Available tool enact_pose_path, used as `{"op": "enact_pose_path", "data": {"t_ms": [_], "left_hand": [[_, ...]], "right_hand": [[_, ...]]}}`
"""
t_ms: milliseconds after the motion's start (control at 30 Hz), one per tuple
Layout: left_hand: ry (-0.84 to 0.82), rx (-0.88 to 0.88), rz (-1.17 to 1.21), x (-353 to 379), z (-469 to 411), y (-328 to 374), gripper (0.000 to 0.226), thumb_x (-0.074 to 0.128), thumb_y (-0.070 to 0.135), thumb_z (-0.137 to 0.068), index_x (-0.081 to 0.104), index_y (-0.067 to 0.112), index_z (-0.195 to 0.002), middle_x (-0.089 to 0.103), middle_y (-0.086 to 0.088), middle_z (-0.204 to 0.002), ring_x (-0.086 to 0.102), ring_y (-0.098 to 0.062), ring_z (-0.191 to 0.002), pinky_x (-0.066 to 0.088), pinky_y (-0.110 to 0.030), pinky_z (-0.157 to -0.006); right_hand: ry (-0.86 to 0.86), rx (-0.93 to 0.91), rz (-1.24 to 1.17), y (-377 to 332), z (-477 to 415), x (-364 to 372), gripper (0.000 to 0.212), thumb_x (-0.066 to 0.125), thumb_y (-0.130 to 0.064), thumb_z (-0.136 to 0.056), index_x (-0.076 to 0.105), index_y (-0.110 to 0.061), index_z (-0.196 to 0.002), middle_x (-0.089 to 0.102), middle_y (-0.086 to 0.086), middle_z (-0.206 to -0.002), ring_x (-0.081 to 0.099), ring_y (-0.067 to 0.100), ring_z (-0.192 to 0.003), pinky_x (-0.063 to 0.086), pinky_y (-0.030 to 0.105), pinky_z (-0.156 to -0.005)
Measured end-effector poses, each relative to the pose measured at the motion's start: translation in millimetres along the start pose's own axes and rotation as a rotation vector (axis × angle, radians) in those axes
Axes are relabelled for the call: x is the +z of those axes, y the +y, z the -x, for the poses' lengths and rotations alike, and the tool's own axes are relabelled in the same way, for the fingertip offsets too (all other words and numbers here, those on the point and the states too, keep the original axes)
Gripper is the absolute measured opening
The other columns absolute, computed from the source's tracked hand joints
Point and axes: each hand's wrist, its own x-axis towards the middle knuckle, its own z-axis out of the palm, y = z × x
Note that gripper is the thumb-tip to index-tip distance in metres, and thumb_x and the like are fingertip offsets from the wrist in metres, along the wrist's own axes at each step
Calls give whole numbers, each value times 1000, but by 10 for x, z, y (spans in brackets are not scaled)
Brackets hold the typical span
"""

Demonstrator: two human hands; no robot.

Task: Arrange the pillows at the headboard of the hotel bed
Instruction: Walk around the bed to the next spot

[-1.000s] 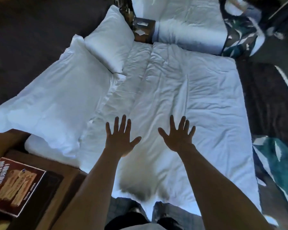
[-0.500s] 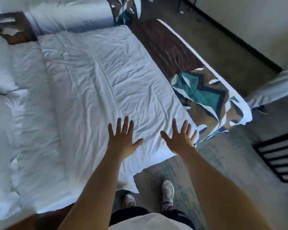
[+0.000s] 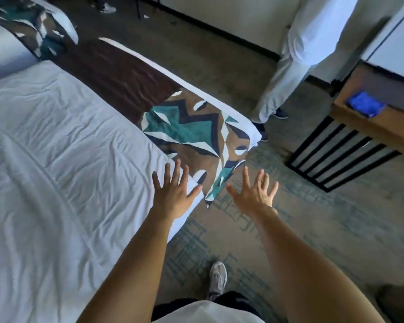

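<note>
Now spread wide and empty, both: left hand (image 3: pixel 173 194) hovering over the bed's near corner, right hand (image 3: pixel 254 194) out over the carpet (image 3: pixel 336 217), no grip on anything. Turned away since a second ago, when the pillows sat at the left against the headboard; swung rightward past the white sheet (image 3: pixel 56 159) to the foot end, onto the patterned bed runner (image 3: pixel 191 131) and a wooden bench (image 3: pixel 371 127) with a blue cloth (image 3: pixel 364 104). No pillows anywhere in view; presumably off to the left, behind the left arm, well apart from both hands. Likely a turn away from the headboard, so either finished or fetching more. Another person's pale trouser legs (image 3: pixel 289 73) near the runner.
</note>
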Motion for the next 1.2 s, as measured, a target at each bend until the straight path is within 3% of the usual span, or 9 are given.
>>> {"op": "enact_pose_path", "data": {"t_ms": [133,267,400,633,967,1200], "left_hand": [[-5,95,10,-78,-535,669,93,2,77,-86,12,24,-161,-5,-4,-170,-3,-31,-156,0,-65,-119],[-2,145,-83,-119,-870,957,88,10,76,-91,15,23,-161,1,-8,-170,2,-36,-156,4,-67,-119],[-40,188,-111,-110,-1293,1270,90,7,78,-89,7,24,-162,-3,-6,-170,-2,-35,-156,2,-65,-119],[-103,235,-138,-127,-2229,1612,85,11,76,-94,-6,27,-161,-19,-5,-168,-17,-34,-154,-8,-64,-119],[-153,250,-65,-383,-3730,1979,83,11,74,-95,-1,27,-162,-16,-3,-169,-18,-32,-154,-13,-61,-118],[-188,238,-86,-548,-4562,2141,82,11,72,-96,-2,24,-162,-15,-6,-169,-14,-33,-155,-6,-64,-119]], "right_hand": [[7,85,-10,627,-377,-264,90,7,-84,-88,-16,-33,-159,-16,21,-166,-17,36,-154,-15,63,-118],[10,102,-27,922,-621,-458,89,9,-82,-90,-16,-32,-159,-17,22,-166,-16,36,-154,-15,62,-118],[18,149,-36,1186,-979,-611,89,7,-82,-89,-18,-32,-159,-17,22,-166,-16,37,-154,-17,62,-118],[20,205,-38,1397,-1737,-890,88,8,-81,-91,-18,-31,-159,-15,23,-166,-13,37,-154,-15,61,-118],[-28,292,-93,1398,-3079,-1448,93,6,-86,-86,-20,-33,-158,-15,22,-166,-15,37,-154,-16,62,-118],[-37,277,-98,1420,-3836,-1860,93,9,-86,-87,-20,-33,-158,-17,23,-166,-15,37,-154,-17,61,-117]]}}
